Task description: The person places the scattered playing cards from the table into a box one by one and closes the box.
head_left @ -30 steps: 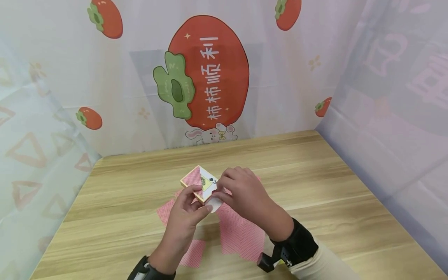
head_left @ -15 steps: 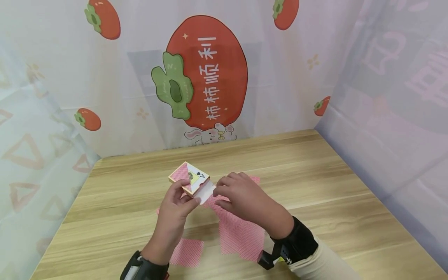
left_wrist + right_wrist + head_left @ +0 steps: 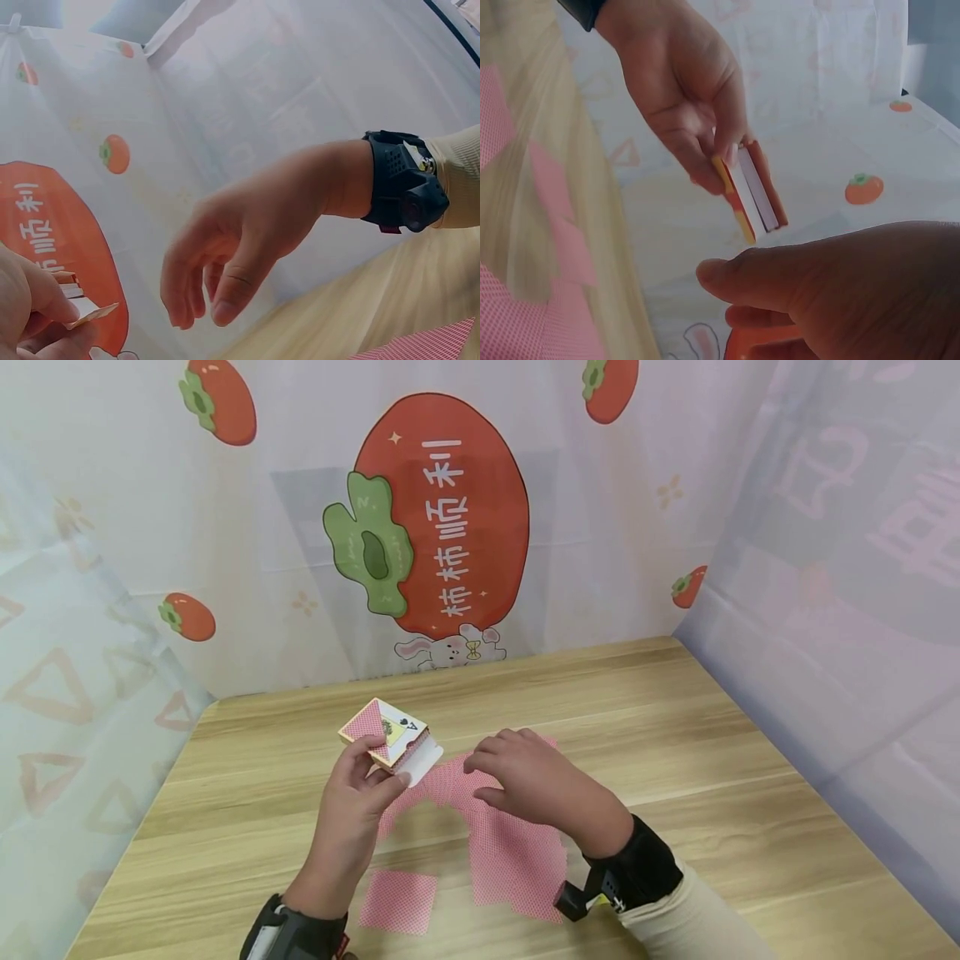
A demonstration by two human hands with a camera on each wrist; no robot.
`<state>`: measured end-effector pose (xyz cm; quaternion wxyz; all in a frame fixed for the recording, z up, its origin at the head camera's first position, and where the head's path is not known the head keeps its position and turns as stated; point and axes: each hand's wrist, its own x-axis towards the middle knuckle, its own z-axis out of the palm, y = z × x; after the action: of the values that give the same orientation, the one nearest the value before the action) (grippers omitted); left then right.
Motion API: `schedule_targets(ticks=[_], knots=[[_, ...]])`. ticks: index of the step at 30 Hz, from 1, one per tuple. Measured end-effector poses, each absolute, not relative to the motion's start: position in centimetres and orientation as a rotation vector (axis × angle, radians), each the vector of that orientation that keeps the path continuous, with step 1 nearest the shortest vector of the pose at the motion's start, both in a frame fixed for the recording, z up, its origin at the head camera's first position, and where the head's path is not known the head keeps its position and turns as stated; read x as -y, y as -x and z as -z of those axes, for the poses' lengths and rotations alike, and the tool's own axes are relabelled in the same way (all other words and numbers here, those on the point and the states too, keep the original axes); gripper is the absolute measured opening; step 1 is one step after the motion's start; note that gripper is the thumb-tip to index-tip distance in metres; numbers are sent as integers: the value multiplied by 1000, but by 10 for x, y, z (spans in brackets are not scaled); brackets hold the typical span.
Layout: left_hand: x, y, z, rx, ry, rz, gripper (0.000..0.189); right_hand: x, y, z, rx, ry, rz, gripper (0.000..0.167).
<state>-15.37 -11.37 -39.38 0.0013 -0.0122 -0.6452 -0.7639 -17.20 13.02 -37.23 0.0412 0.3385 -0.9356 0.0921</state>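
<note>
My left hand point(image 3: 348, 814) grips a playing-card box point(image 3: 386, 735), tilted and held up over the table. An ace of spades is printed on the box, beside a red checked pattern. Its white lid flap point(image 3: 422, 762) hangs out from the end facing right, by the left thumb. The box's open end point(image 3: 756, 191) faces the camera in the right wrist view. Fingers loosely bent, my right hand point(image 3: 528, 781) hovers to the right of the box and holds nothing. Below it, red-backed playing cards point(image 3: 517, 864) lie overlapping in a curved spread, partly hidden by the hand.
A separate patch of red-backed card point(image 3: 399, 902) lies nearer the front, left of the spread. The wooden table point(image 3: 675, 735) reaches back to a white cloth backdrop point(image 3: 600, 527) with persimmon prints. Cloth walls stand at both sides.
My left hand has carried the card box left, away from the right hand. The right fingers have come off the flap, which now stands out from the box. The right arm has barely moved.
</note>
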Motion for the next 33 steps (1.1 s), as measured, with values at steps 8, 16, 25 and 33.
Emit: schedule_targets(ticks=[8, 16, 25, 33], knots=[[116, 156, 393, 1984, 19, 2409, 58, -147, 193, 382, 3007, -912, -378, 41], [117, 156, 392, 1979, 29, 2410, 58, -181, 216, 395, 3105, -719, -569, 47], [118, 156, 391, 1968, 33, 2413, 57, -210, 231, 404, 3199, -577, -603, 56], [117, 156, 390, 1982, 31, 2406, 57, -219, 239, 421, 3234, -611, -544, 59]])
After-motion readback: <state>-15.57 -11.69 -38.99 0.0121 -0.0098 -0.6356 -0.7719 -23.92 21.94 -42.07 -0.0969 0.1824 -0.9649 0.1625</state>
